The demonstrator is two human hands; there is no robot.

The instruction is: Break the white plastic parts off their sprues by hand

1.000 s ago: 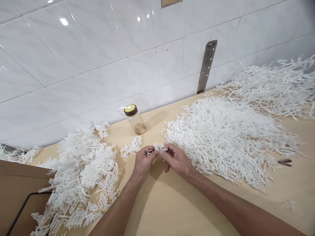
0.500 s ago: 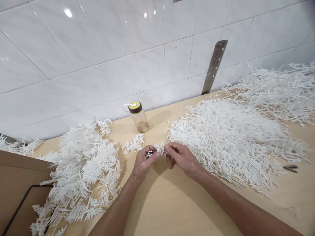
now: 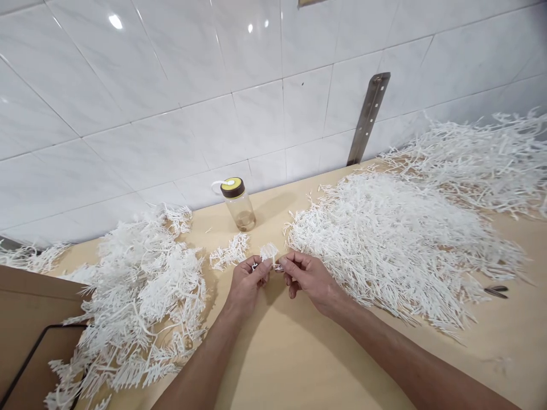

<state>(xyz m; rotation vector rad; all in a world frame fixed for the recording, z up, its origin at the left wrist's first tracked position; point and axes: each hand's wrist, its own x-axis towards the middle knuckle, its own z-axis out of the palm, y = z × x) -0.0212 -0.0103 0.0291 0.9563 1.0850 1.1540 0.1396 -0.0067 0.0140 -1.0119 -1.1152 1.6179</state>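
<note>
Between my two hands is a small white branched plastic sprig, its tips fanned upward. My left hand pinches its left side between thumb and forefinger. My right hand is closed with thumb and forefinger pressed together on a white piece at the sprig's right end. Just behind my left hand lies a little cluster of white sprigs. A large heap of white sprigs spreads to the right of my right hand, and another tangled heap lies left of my left hand.
A clear bottle with a yellow and dark lid stands near the tiled wall. A metal bracket leans there. Dark snips lie by the right heap. A cardboard box is at the left, and more white strands lie back right.
The sprig between my hands has turned, its fanned tips now pointing up. My hands have shifted slightly, and the view has moved a little.
</note>
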